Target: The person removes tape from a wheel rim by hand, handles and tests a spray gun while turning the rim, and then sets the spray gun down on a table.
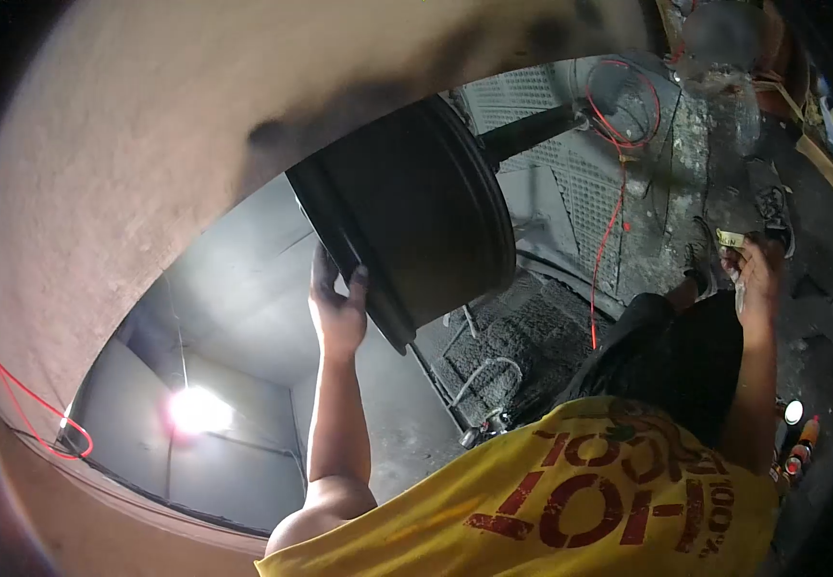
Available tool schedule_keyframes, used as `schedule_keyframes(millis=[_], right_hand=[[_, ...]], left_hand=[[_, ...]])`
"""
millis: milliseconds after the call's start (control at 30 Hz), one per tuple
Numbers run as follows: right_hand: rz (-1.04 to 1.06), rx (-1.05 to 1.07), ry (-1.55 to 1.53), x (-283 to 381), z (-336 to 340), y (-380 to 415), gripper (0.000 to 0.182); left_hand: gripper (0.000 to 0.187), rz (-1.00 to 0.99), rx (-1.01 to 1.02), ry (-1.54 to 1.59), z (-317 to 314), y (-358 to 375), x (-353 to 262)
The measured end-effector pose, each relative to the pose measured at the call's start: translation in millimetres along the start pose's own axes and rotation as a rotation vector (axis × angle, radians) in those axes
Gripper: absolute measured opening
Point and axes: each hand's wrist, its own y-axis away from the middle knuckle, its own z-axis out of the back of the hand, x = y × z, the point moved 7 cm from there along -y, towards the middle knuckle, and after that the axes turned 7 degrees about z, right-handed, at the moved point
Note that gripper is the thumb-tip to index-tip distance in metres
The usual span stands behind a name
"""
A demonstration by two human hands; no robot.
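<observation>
A large black drum with a raised rim [416, 212] fills the upper middle of the view. My left hand [337, 313] grips its lower left rim, thumb on the near side and fingers partly hidden behind the edge. On the right, away from the drum, my right hand [755, 269] is closed on a small yellow-labelled item [730, 238]. Something pale also shows below its fingers, too small to make out.
A bright lamp [200, 411] hangs at lower left. An orange-red cord [609, 236] runs down a perforated panel [584, 183]. Dark granular material [532, 337] lies below the drum. An orange bottle [803, 445] stands at right. A dark arm [532, 135] joins the drum.
</observation>
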Motion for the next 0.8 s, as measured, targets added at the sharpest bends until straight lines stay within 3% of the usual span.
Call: schedule_keyframes(millis=[67,100,133,333,400,533,600,800], right_hand=[[-0.019,0.003,0.01,-4,1,-6,0.021],[-0.027,0.0,0.018,-6,-2,-9,0.022],[-0.036,-0.001,0.025,-7,-2,-12,0.024],[-0.04,-0.052,0.038,-7,-10,-17,0.025],[-0.034,-0.05,0.033,-7,-9,-19,0.025],[-0.046,-0.029,0.089,-9,-11,-21,0.025],[-0.027,-0.023,0.126,-14,-14,-24,0.025],[-0.053,-0.056,0.056,-37,2,-36,0.022]], left_hand=[[0.058,0.162,-0.004,-0.2,-4,13,-6],[0.055,0.02,-0.082,-0.333,-3,10,-7],[0.055,0.02,-0.084,-0.338,-3,12,-5],[0.045,0.091,-0.116,-0.222,-7,19,11],[0.036,0.189,-0.139,-0.056,-4,24,27],[0.031,0.136,-0.109,-0.069,-1,29,34],[0.042,0.186,-0.056,0.133,2,29,62],[0.062,0.281,-0.049,0.208,4,51,100]])
